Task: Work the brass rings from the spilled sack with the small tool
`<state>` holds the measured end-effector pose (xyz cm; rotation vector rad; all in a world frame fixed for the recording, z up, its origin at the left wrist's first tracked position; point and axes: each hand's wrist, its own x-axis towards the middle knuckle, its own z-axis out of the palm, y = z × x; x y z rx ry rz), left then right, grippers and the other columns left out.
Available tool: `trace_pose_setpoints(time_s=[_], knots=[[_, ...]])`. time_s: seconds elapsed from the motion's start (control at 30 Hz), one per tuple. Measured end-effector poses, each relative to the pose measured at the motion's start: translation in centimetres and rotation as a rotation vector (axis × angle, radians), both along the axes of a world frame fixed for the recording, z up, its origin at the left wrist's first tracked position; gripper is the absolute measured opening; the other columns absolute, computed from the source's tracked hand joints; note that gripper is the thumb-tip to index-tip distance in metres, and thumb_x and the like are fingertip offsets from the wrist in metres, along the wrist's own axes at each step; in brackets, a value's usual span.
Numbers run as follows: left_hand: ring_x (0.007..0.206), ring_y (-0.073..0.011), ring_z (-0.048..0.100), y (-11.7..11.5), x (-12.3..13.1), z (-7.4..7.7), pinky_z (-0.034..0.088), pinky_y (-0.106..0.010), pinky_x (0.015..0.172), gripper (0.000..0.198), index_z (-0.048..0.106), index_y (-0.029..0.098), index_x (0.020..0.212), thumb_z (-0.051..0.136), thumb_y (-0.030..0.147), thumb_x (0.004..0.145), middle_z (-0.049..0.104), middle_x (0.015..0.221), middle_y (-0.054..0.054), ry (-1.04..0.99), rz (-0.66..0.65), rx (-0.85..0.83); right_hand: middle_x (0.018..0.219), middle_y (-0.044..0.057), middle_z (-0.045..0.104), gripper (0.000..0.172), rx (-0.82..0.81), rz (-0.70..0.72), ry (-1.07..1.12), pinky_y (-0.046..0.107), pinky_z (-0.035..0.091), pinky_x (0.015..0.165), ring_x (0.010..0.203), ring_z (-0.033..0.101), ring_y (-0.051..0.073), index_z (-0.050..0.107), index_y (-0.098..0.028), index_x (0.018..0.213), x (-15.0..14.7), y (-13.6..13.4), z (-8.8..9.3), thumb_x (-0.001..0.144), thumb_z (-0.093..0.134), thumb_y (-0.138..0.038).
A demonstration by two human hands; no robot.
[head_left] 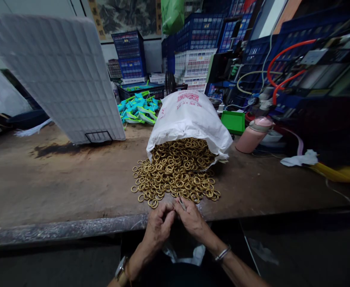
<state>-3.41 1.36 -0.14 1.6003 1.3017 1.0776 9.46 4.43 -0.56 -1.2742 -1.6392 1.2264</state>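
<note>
A heap of brass-coloured rings (175,179) spills from the mouth of a white woven sack (189,115) onto the table. Just in front of the heap, at the table's edge, my two hands meet. My left hand (159,226) is closed in a pinch, and whatever its fingers hold is hidden or too small to name. My right hand (194,221) is closed around a small slim metal tool (181,203), its tip pointing toward the rings. The tool's exact kind does not show. A pale bag (185,259) hangs below the hands, partly covered by them.
A tall white ribbed panel (73,79) stands on the wooden table (28,191) at left. Behind the sack lie blue and green plastic pieces (139,107) and stacked crates (195,61). To the right are a green tray (233,122), a pink bottle (252,135) and red hoses (272,67).
</note>
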Motion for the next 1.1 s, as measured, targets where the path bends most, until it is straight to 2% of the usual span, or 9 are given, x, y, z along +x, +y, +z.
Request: trace_pose_setpoints(time_s=[0.2, 0.33, 0.47, 0.63, 0.77, 0.87, 0.97, 1.1], knots=[[0.058, -0.0115, 0.044, -0.2, 0.5, -0.1, 0.035, -0.022, 0.056, 0.011, 0.056, 0.016, 0.076, 0.048, 0.023, 0.077, 0.052, 0.063, 0.001, -0.158, 0.002, -0.134, 0.053, -0.006, 0.037, 0.027, -0.069, -0.086, 0.076, 0.022, 0.031, 0.049, 0.05, 0.034, 0.009, 0.042, -0.019, 0.061, 0.0, 0.0, -0.4, 0.08, 0.042, -0.039], [0.055, -0.0104, 0.043, -0.2, 0.8, -0.1, 0.034, -0.02, 0.054, 0.013, 0.054, 0.016, 0.071, 0.05, 0.027, 0.076, 0.051, 0.061, 0.002, -0.306, 0.017, -0.238, 0.051, -0.006, 0.035, 0.029, -0.111, -0.086, 0.138, 0.022, 0.031, 0.048, 0.049, 0.033, 0.009, 0.04, -0.02, 0.062, -0.1, -0.1, -0.8, 0.08, 0.041, -0.041], [0.055, -0.0107, 0.042, 0.1, 0.6, -0.1, 0.034, -0.021, 0.054, 0.015, 0.053, 0.016, 0.064, 0.052, 0.027, 0.074, 0.05, 0.058, 0.002, -0.272, 0.055, -0.181, 0.055, -0.005, 0.038, 0.028, -0.042, -0.052, 0.051, 0.021, 0.032, 0.052, 0.053, 0.035, 0.009, 0.042, -0.019, 0.061, -0.2, -0.1, -0.8, 0.08, 0.043, -0.041], [0.057, -0.0115, 0.044, 0.3, 0.4, 0.1, 0.036, -0.021, 0.056, 0.016, 0.056, 0.016, 0.065, 0.053, 0.029, 0.074, 0.051, 0.059, 0.002, -0.24, 0.081, -0.146, 0.058, -0.005, 0.038, 0.031, 0.041, -0.019, -0.024, 0.021, 0.032, 0.054, 0.057, 0.035, 0.009, 0.043, -0.018, 0.061, -0.3, 0.1, -0.5, 0.08, 0.043, -0.043], [0.056, -0.0109, 0.045, 0.3, 0.6, 0.3, 0.036, -0.02, 0.055, 0.018, 0.055, 0.016, 0.065, 0.053, 0.032, 0.074, 0.051, 0.059, 0.002, -0.319, 0.082, -0.202, 0.058, -0.004, 0.041, 0.03, -0.03, -0.041, 0.048, 0.021, 0.033, 0.053, 0.056, 0.037, 0.009, 0.044, -0.018, 0.062, -0.4, 0.2, -0.6, 0.08, 0.043, -0.043], [0.059, -0.0113, 0.048, 0.2, 0.7, 0.3, 0.038, -0.02, 0.055, 0.019, 0.057, 0.015, 0.069, 0.054, 0.033, 0.074, 0.055, 0.065, 0.0, -0.383, 0.054, -0.271, 0.053, -0.006, 0.036, 0.032, -0.136, -0.046, 0.152, 0.021, 0.03, 0.048, 0.049, 0.033, 0.007, 0.042, -0.019, 0.061, -0.4, 0.1, -1.2, 0.079, 0.044, -0.045], [0.052, -0.0091, 0.045, 0.1, 0.8, 0.2, 0.036, -0.019, 0.049, 0.022, 0.057, 0.015, 0.071, 0.056, 0.036, 0.073, 0.054, 0.062, 0.001, -0.399, 0.062, -0.33, 0.049, -0.007, 0.034, 0.036, -0.22, -0.066, 0.241, 0.02, 0.026, 0.043, 0.045, 0.03, 0.007, 0.039, -0.019, 0.059, -0.4, 0.0, -1.9, 0.08, 0.042, -0.048], [0.042, -0.0062, 0.038, 0.3, 0.7, 0.2, 0.032, -0.017, 0.042, 0.027, 0.056, 0.015, 0.072, 0.057, 0.041, 0.071, 0.047, 0.052, 0.005, -0.44, 0.081, -0.401, 0.049, -0.007, 0.034, 0.034, -0.194, -0.099, 0.204, 0.021, 0.026, 0.042, 0.045, 0.03, 0.007, 0.041, -0.019, 0.06, -0.4, 0.0, -1.7, 0.079, 0.043, -0.048]])
